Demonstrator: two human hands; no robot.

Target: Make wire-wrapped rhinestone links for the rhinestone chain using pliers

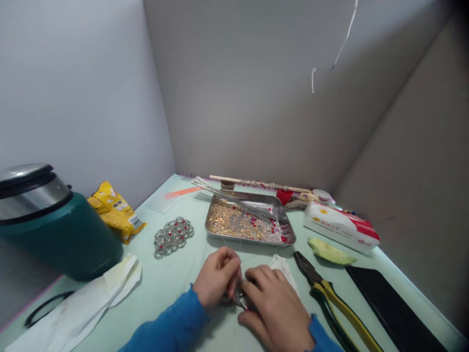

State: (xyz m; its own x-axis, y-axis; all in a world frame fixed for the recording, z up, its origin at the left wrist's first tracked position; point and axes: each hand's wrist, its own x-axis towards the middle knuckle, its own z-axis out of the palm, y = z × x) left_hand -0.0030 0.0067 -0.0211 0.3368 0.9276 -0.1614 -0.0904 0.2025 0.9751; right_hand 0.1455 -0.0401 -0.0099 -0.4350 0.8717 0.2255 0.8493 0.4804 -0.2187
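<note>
In the head view, my left hand (219, 275) is closed in a pinch at the front middle of the table. Fine strands of wire rise from its fingertips toward the tray. Close beside it, my right hand (273, 305) is bent over with curled fingers. Between the two hands shows a small silvery beaded wire piece (240, 299) with a touch of red, mostly covered by the fingers. Just beyond them sits a metal tray (223, 239) of gold, clear and red beads. Flat on the left lies a finished-looking beaded mesh (173, 236) with red beads.
A bundle of wires (234, 199) rests across the tray. Pliers (326, 293), a black phone-like slab (392, 305), a green peeled-looking piece (330, 251) and a tissue pack (340, 224) lie right. A teal flask (69, 234), yellow packet (117, 210) and white tissue (84, 305) occupy the left.
</note>
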